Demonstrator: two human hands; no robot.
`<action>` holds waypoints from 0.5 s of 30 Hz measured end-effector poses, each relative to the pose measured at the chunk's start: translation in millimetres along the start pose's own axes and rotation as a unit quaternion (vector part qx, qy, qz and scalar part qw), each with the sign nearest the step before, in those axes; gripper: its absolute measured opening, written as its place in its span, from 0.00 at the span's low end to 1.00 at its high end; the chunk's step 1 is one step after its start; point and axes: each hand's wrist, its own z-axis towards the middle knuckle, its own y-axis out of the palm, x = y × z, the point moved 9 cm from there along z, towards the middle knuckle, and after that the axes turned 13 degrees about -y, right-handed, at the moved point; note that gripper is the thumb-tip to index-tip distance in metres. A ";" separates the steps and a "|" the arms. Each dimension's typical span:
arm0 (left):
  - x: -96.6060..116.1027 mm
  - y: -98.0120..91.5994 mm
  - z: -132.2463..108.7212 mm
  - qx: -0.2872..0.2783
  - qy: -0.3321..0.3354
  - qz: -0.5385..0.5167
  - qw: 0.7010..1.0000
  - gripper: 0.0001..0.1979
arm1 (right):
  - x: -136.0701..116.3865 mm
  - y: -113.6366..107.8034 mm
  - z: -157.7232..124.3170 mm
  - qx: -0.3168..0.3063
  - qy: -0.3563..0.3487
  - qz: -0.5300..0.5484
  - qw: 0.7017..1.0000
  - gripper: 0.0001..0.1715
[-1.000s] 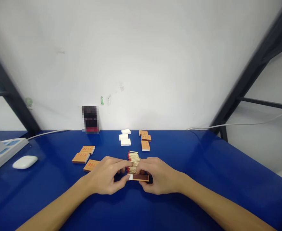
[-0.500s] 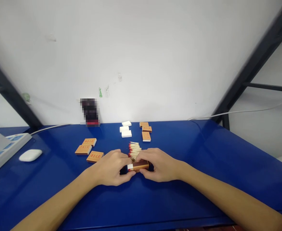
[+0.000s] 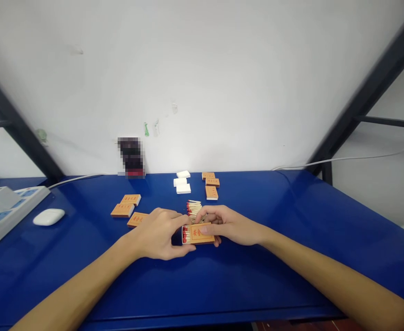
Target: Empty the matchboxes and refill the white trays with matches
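Observation:
A partly open orange matchbox [image 3: 198,233] lies between my hands with its printed face up, and red-tipped matches [image 3: 186,234] show in its tray at the left end. My right hand [image 3: 227,224] grips the right end, thumb on top and fingers behind and underneath. My left hand [image 3: 162,232] is closed around the left end, index finger at the far edge and thumb at the near edge. Just beyond the box lies a pile of loose matches [image 3: 194,209], its near part hidden by my hands and the box.
Several matchboxes lie on the blue table [image 3: 202,285]: a left group [image 3: 122,210] and a back group [image 3: 212,193]. White tray-like pieces [image 3: 183,188] lie near the wall. At left are a white rounded case [image 3: 49,217] and a power strip [image 3: 15,207]. A pixelated dark object [image 3: 131,156] stands behind.
The matchbox has been turned from its dark striking side to its printed face, so the matches inside show. My right thumb has moved on top of it. The camera view has shifted slightly.

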 end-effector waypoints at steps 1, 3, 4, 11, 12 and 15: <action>1.3 1.0 0.3 -0.004 0.005 -0.008 1.000 0.18 | 0.9 -0.4 -0.5 -0.012 0.009 -0.010 1.000 0.17; 4.2 2.3 1.1 -0.006 0.017 -0.020 1.000 0.19 | 2.5 -2.4 -2.2 -0.036 0.031 -0.041 0.998 0.17; 5.8 2.8 1.3 -0.004 0.024 -0.025 0.999 0.19 | 3.4 -4.0 -3.6 -0.049 0.045 -0.059 0.996 0.17; 1.7 12.8 2.0 -0.025 0.006 -0.008 1.000 0.18 | 8.1 -23.3 -18.4 -0.117 0.135 -0.145 0.973 0.16; -1.9 15.0 2.3 -0.035 -0.012 0.006 0.999 0.19 | 7.7 -26.1 -19.6 -0.120 0.137 -0.150 0.972 0.16; -6.1 19.3 1.9 -0.072 -0.033 0.008 0.997 0.18 | 2.1 -30.5 -20.4 -0.127 0.116 -0.162 0.972 0.13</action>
